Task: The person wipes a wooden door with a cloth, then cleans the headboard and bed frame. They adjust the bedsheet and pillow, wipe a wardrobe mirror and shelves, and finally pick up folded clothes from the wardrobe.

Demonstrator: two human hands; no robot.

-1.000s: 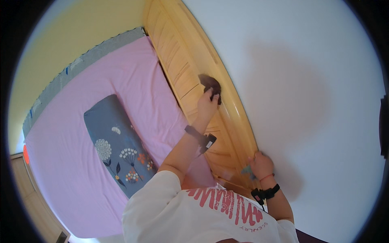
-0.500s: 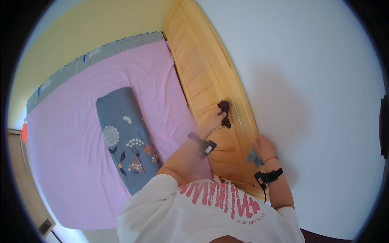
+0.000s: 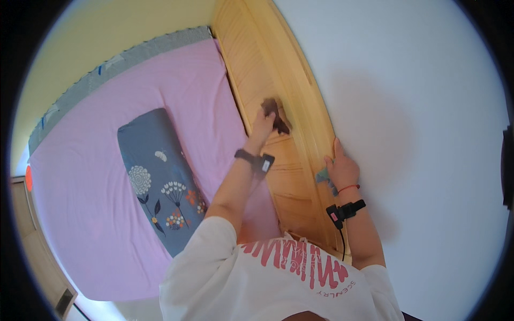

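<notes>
My left hand [image 3: 263, 128] is closed on a dark brown cloth [image 3: 276, 116], which is pressed to the panelled face of a light wooden headboard [image 3: 286, 176]. On the headboard's top edge, by the wall, rests my right hand [image 3: 342, 168], its index finger stretched along the wood. A grey-green cloth [image 3: 325, 179] hangs out from under that hand's palm, held by the other fingers. Each wrist wears a black strap with a small box. How tightly the right fingers close is partly hidden.
A bed with a pink sheet [image 3: 80, 203] adjoins the headboard on the left. On it lies a long grey-blue pillow [image 3: 155, 155] with printed flowers. A white wall [image 3: 428, 134] stands close on the right. A brown wooden cabinet [image 3: 35, 235] is at the far left.
My left hand has slid the brown cloth farther up and left along the headboard panel. My right hand has also moved forward along the top edge, carrying the grey-green cloth.
</notes>
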